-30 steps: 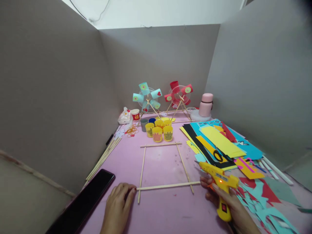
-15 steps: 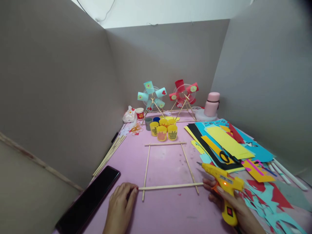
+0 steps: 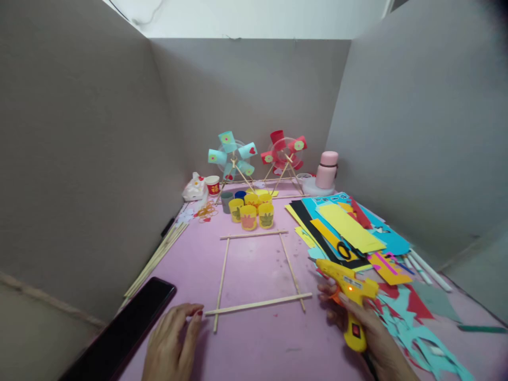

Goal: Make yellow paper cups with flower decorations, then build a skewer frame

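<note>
My right hand (image 3: 363,320) grips a yellow hot glue gun (image 3: 351,286) with an orange trigger and a lit orange light; its nozzle points up and left. On the table lies a four-sided frame of thin wooden sticks. The front stick (image 3: 257,304) lies across the lower ends of the left stick (image 3: 223,280) and the right stick (image 3: 292,272); the back stick (image 3: 254,234) crosses their far ends. My left hand (image 3: 172,338) rests beside the front stick's left end, fingers loosely bent and parted, holding nothing.
Several yellow paper cups (image 3: 248,217) stand behind the frame. Farther back are a blue paper wheel (image 3: 233,159), a red paper wheel (image 3: 283,153) and a pink flask (image 3: 327,169). Coloured paper (image 3: 349,227) and scissors (image 3: 344,250) lie right; loose sticks (image 3: 156,258) and a phone (image 3: 123,328) left.
The view has turned slightly right. My left hand has come a little away from the front stick's end, and that stick now slants more. The glue gun stays in my right hand.
</note>
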Tool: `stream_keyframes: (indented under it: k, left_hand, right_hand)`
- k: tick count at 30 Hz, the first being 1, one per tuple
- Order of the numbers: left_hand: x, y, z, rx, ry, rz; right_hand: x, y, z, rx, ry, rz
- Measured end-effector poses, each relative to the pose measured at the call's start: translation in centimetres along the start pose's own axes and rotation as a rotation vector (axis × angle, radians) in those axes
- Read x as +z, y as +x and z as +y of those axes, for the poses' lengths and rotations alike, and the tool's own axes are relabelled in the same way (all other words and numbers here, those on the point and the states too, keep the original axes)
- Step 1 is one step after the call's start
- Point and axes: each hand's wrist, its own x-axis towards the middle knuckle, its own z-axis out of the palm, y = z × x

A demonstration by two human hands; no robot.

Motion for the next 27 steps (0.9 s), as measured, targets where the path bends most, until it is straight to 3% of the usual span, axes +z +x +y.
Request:
stream_keyframes:
  k: [3, 6, 10, 12, 15, 18, 20, 25, 27]
  left_hand:
    - [-0.9, 1.0, 2.7, 0.139, 0.005, 0.04]
    - [-0.9, 2.2, 6.8, 0.262, -0.109, 0.043]
    - [2.0, 2.4, 12.2, 0.448, -0.271, -0.086]
    - [3.9, 2.1, 13.8, 0.533, -0.311, -0.024]
    - [5.6, 1.9, 14.4, 0.558, -0.255, -0.14]
    - [5.6, 2.4, 14.0, 0.458, -0.187, -0.316]
    - [5.4, 2.8, 13.7, 0.418, -0.184, -0.346]
    - [6.3, 2.4, 14.5, 0.527, -0.237, -0.248]
    - [7.0, 2.2, 15.0, 0.575, -0.253, -0.172]
  right_hand:
    - [0.3, 0.2, -1.3, -0.06, -0.101, -0.037]
    - [0.7, 0.2, -3.0, -0.101, -0.343, -0.118]
    - [1.5, -0.4, -5.3, -0.049, -0.751, -0.179]
    - [1.8, -0.9, -6.2, 0.006, -0.851, -0.21]
    - [1.8, -1.7, -7.2, 0.052, -0.847, -0.263]
    - [1.1, -2.4, -7.8, 0.1, -0.81, -0.264]
    - [0.4, -2.7, -8.0, 0.115, -0.791, -0.255]
    - [-0.5, -2.8, -7.5, 0.223, -0.796, -0.246]
    - [-0.6, -2.6, -7.3, 0.177, -0.845, -0.249]
